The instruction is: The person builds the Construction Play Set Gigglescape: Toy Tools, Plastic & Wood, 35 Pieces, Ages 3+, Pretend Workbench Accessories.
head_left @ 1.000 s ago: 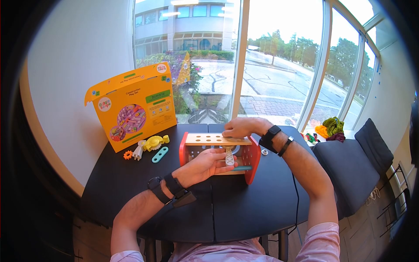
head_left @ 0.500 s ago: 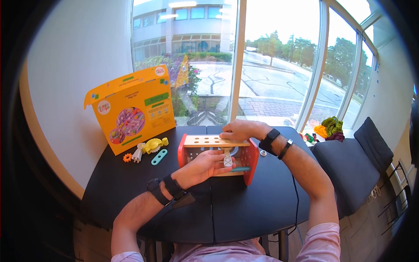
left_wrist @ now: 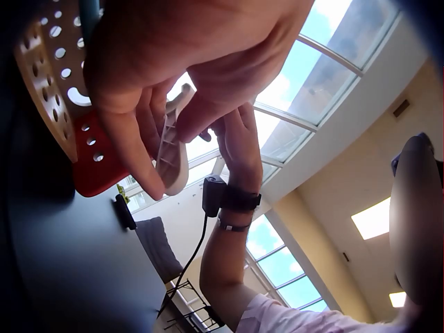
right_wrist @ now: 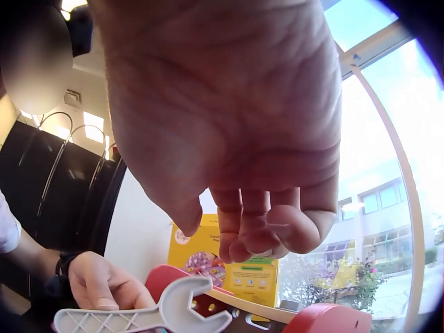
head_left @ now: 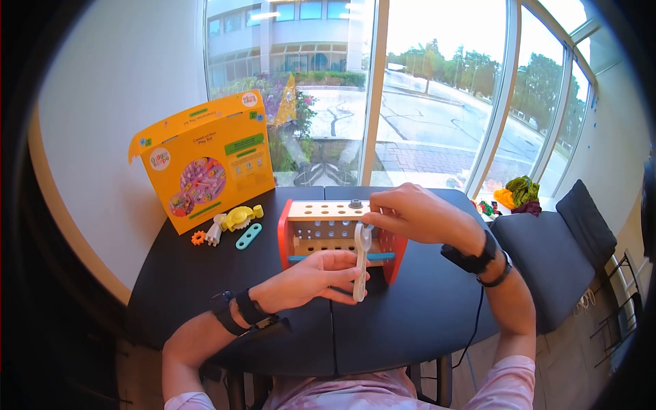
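Note:
In my left hand (head_left: pixel 301 280) I hold a light grey toy wrench (head_left: pixel 360 273) by its handle, pinched between thumb and fingers. It stands upright in front of a wooden toy workbench (head_left: pixel 318 213) with red side panels. The wrench's open-ended head (right_wrist: pixel 187 305) shows in the right wrist view. My right hand (head_left: pixel 424 219) hovers at the workbench's right end, its fingertips near the wrench's top. Its fingers hang loosely bent with nothing between them in the right wrist view. A grey bolt head (head_left: pixel 355 203) sits on the workbench's perforated top.
Left of the workbench lie a teal slotted strip (head_left: pixel 249 236), a yellow toy piece (head_left: pixel 238 219), a pale grey piece (head_left: pixel 215 231) and an orange gear (head_left: pixel 198 238). A yellow box (head_left: pixel 205 160) stands behind them. At right is a dark chair (head_left: pixel 547 266); a black cable (head_left: pixel 471 328) hangs nearby.
My left hand has drawn the wrench out from under the workbench top toward me. My right hand has left the top and moved right and nearer, uncovering the bolt head.

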`<state>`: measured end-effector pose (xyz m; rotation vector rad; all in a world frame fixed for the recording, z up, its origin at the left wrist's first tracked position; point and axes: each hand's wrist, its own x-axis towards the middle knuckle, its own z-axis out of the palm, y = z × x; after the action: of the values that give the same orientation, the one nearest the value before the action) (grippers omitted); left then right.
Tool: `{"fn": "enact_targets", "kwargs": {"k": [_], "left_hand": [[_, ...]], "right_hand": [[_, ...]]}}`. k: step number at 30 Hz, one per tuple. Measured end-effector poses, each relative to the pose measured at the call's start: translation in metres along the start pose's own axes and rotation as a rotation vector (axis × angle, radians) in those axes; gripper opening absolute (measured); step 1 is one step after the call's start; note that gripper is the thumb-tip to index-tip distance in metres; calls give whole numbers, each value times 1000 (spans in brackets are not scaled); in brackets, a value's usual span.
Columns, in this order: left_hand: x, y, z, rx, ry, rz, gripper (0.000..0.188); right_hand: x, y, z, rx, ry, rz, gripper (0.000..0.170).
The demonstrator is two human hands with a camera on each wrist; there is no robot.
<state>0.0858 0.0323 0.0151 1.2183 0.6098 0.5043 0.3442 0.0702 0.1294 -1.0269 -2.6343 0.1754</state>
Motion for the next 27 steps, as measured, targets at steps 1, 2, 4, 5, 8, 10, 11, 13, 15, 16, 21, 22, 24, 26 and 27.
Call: {"fn": "enact_targets", "kwargs": {"k": [1, 2, 4, 5, 8, 10, 11, 13, 15, 16, 21, 22, 24, 26, 27], "left_hand": [[-3, 1, 3, 14, 12, 83, 41], [-6, 2, 5, 28, 24, 169, 41], [-10, 7, 10, 72, 72, 339, 41], [-10, 11, 13, 101, 108, 422, 41], [-17, 26, 26, 116, 178, 545, 41], [-16, 32, 30, 138, 159, 598, 42], [-15, 34, 31, 154, 163, 616, 42], [-14, 36, 34, 183, 172, 653, 40], [-11, 35, 31, 230, 199, 689, 44], [-10, 35, 30, 254, 211, 706, 46], [-26, 47, 36, 268, 353, 696, 54], [-32, 50, 33, 273, 362, 698, 55], [-42, 53, 26, 313, 420, 710, 48], [-54, 55, 16, 381, 477, 701, 45], [-59, 54, 9, 401, 505, 716, 43]], "right_hand": [[-9, -4, -2, 10, 1, -1, 36], [-18, -9, -5, 17, 3, -2, 32], [-33, -23, -9, 53, 36, -13, 25], [-39, -29, -9, 70, 54, -20, 22], [-48, -41, -2, 259, 91, -41, 22], [-52, -53, -4, 264, 113, -25, 25], [-53, -57, -4, 267, 126, -18, 28], [-55, -58, -4, 334, 172, -25, 27], [-54, -59, -5, 335, 198, -12, 26], [-53, -60, -5, 302, 204, 6, 25], [-56, -43, -10, 214, 439, -9, 22], [-57, -35, -13, 206, 493, 14, 21], [-62, -15, -16, 194, 544, 105, 21], [-70, 16, -14, 185, 537, 243, 22], [-74, 36, -7, 149, 534, 298, 24]]}}
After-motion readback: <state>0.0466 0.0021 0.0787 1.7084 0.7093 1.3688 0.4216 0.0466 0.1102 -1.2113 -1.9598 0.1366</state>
